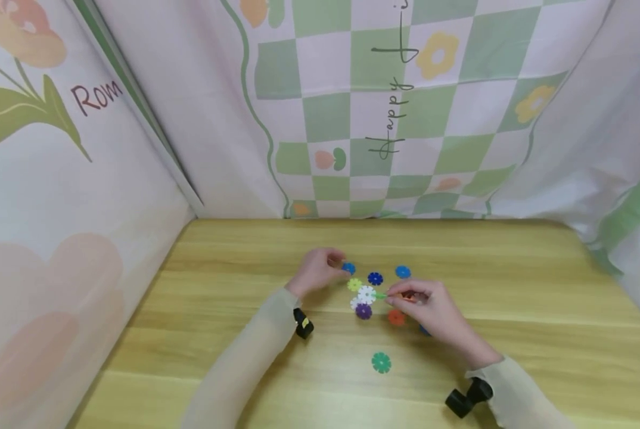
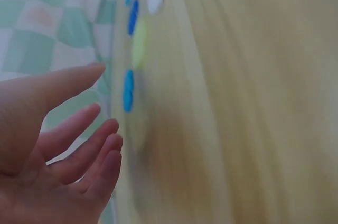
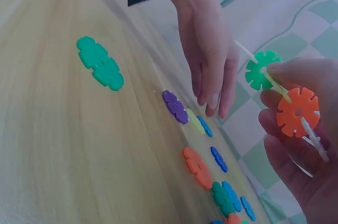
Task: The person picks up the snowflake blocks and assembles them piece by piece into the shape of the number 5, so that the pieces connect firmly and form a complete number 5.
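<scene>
My right hand (image 1: 424, 301) pinches a chain of interlocked plastic snowflake discs. In the right wrist view, a green disc (image 3: 259, 71) and an orange disc (image 3: 298, 112) face the camera, with yellow and white discs seen edge-on along the chain. The fingers partly cover it. My left hand (image 1: 320, 271), fingers relaxed and holding nothing, hovers beside a blue snowflake disc (image 2: 128, 91) on the table. Close by lie a yellow disc (image 1: 354, 285), a dark blue disc (image 1: 375, 278) and a purple disc (image 1: 363, 311).
Other loose discs lie around the right hand: a light blue disc (image 1: 403, 271) behind it and an orange-red disc (image 1: 397, 317) under it. A green disc (image 1: 381, 362) sits nearer the front of the wooden table (image 1: 234, 256). Patterned curtains (image 1: 325, 119) border the back and left.
</scene>
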`<state>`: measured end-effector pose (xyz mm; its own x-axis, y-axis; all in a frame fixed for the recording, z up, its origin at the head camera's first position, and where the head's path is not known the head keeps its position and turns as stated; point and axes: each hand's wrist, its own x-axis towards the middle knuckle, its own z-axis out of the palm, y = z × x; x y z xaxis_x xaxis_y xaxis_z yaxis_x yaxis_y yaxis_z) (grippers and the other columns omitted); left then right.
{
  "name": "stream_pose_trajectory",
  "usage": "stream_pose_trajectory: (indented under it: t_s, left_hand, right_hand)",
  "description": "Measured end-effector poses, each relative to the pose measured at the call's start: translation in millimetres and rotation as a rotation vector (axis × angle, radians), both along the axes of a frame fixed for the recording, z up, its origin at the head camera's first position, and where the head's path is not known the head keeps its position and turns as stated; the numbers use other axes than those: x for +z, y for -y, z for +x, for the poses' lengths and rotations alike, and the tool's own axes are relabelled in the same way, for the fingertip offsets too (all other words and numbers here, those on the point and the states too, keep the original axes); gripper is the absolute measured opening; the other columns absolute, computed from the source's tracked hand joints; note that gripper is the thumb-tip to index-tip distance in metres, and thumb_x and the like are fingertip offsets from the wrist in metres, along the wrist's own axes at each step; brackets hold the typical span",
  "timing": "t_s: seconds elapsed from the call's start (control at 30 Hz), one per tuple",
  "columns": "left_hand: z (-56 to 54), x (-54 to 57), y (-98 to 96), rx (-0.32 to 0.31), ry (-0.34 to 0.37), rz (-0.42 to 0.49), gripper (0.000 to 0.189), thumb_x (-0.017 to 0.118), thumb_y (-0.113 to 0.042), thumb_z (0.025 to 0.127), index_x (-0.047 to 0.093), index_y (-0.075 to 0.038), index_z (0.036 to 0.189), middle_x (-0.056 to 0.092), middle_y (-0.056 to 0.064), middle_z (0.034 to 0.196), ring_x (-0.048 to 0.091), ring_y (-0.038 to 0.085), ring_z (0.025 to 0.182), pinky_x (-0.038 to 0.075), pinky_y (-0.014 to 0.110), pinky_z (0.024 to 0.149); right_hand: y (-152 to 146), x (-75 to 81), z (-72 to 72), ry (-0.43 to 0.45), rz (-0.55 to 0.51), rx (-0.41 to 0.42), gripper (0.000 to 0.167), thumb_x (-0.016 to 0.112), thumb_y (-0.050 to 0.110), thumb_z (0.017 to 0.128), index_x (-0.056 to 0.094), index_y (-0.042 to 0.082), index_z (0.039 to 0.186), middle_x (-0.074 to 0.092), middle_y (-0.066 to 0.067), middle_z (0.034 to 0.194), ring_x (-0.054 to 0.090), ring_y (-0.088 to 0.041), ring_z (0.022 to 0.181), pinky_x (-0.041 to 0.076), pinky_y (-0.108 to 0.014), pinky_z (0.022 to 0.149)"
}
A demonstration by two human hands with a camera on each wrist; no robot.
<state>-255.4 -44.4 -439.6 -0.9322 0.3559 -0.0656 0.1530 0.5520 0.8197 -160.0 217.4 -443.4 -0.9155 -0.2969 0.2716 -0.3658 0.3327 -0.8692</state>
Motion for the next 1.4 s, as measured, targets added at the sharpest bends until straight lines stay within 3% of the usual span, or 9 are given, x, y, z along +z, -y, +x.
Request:
stream_pose_trajectory:
  t_s: [0.1, 0.27, 0.5, 0.8, 0.93, 1.07, 1.4]
  left_hand:
    - [-11.3, -5.0, -4.7, -0.009, -0.015, -0.099, 0.05, 0.086, -0.021, 0.085, 0.067, -0.006, 0.128, 0.068, 0.004, 0.119, 0.062, 0.018, 0.107, 0.051, 0.031, 0.095]
    - [-18.8, -9.3, -13.6, -0.03, -0.051, -0.192, 0.039, 0.086, -0.02, 0.084, 0.073, -0.007, 0.119, 0.067, 0.0, 0.103, 0.061, 0.014, 0.096, 0.052, 0.028, 0.086]
    - [-14.2, -7.1, -20.5, -0.022, -0.038, -0.175, 0.024, 0.085, -0.013, 0.084, 0.075, -0.007, 0.106, 0.067, -0.002, 0.092, 0.061, 0.012, 0.086, 0.052, 0.025, 0.08]
    - [-10.1, -2.2, -15.6, -0.061, 0.029, -0.162, 0.031, 0.081, -0.014, 0.088, 0.071, -0.005, 0.116, 0.064, -0.001, 0.096, 0.059, 0.013, 0.09, 0.051, 0.026, 0.082]
    - [-6.5, 7.1, -9.2, -0.101, 0.097, -0.144, 0.038, 0.083, -0.005, 0.085, 0.069, -0.001, 0.12, 0.064, 0.004, 0.099, 0.059, 0.016, 0.09, 0.052, 0.027, 0.081]
    - [-3.4, 10.4, -6.0, -0.116, 0.118, -0.157, 0.035, 0.082, 0.0, 0.083, 0.069, 0.0, 0.116, 0.064, 0.004, 0.096, 0.059, 0.017, 0.088, 0.053, 0.027, 0.077]
    - [1.9, -1.2, 2.9, -0.141, 0.021, -0.117, 0.02, 0.082, -0.004, 0.085, 0.069, -0.006, 0.099, 0.064, 0.0, 0.09, 0.061, 0.016, 0.084, 0.054, 0.027, 0.075]
  right_hand:
    - [0, -0.2, 0.0, 0.0, 0.005, -0.002, 0.009, 0.077, 0.011, 0.092, 0.077, 0.013, 0.101, 0.074, 0.002, 0.1, 0.069, -0.018, 0.085, 0.059, -0.029, 0.072]
    - [0, -0.3, -0.3, -0.004, 0.005, -0.007, 0.009, 0.077, 0.01, 0.092, 0.077, 0.013, 0.101, 0.074, 0.001, 0.099, 0.069, -0.018, 0.084, 0.059, -0.029, 0.071]
    - [-1, 1.2, -0.4, 0.012, 0.003, -0.023, 0.009, 0.078, 0.011, 0.091, 0.077, 0.013, 0.1, 0.074, 0.001, 0.099, 0.068, -0.019, 0.084, 0.059, -0.029, 0.071]
    - [-1, 2.6, -0.2, 0.029, -0.003, -0.036, 0.01, 0.078, 0.013, 0.092, 0.077, 0.013, 0.102, 0.074, 0.0, 0.101, 0.068, -0.019, 0.085, 0.058, -0.029, 0.07]
    - [-2, 2.3, 0.6, 0.028, -0.015, -0.038, 0.01, 0.077, 0.012, 0.092, 0.077, 0.012, 0.102, 0.073, -0.001, 0.103, 0.068, -0.019, 0.086, 0.059, -0.029, 0.069]
    - [-3, 1.3, 1.3, 0.032, -0.018, -0.04, 0.01, 0.077, 0.012, 0.093, 0.077, 0.012, 0.103, 0.073, -0.001, 0.103, 0.068, -0.019, 0.088, 0.059, -0.029, 0.069]
    - [-3, 1.1, 1.0, 0.033, 0.001, -0.053, 0.009, 0.077, 0.014, 0.093, 0.077, 0.014, 0.103, 0.073, 0.001, 0.101, 0.067, -0.018, 0.084, 0.058, -0.028, 0.066]
